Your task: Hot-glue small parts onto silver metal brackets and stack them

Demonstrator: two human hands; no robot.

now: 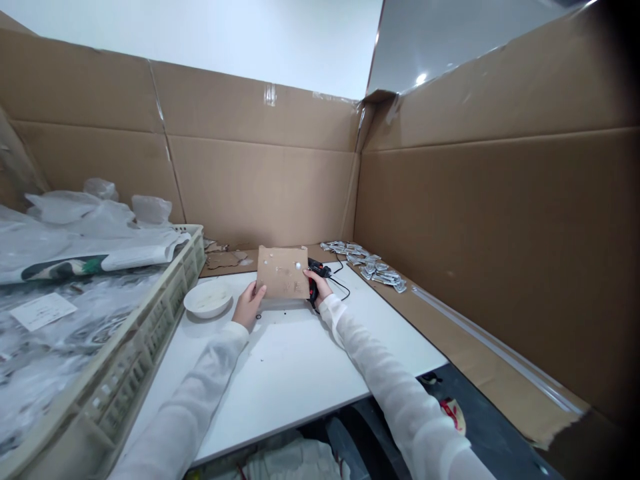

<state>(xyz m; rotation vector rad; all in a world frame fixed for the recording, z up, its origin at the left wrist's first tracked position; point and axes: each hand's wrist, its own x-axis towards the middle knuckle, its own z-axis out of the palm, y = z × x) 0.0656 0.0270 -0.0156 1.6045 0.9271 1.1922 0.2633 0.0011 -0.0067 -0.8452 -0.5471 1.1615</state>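
Observation:
My left hand (248, 306) grips the lower left corner of a square brown cardboard piece (280, 280), thumb on its face. At the right edge, my right hand (319, 288) holds the same piece, which is tilted up toward me above the table. Small whitish blobs and scuffed marks show on its face. Just behind the right hand is a black and red tool (320, 268) that looks like a glue gun, with a black cord (344, 287); its lower part is partly hidden by the cardboard and hand. A white bowl (208, 300) with pale contents stands left of my left hand.
A cream plastic crate (150, 340) full of clear bags fills the left side. Small silvery packets (383, 275) lie in a row at the back right. Tall cardboard walls (260, 180) enclose the white table (300, 367). A clear strip (495, 347) lies along the right side.

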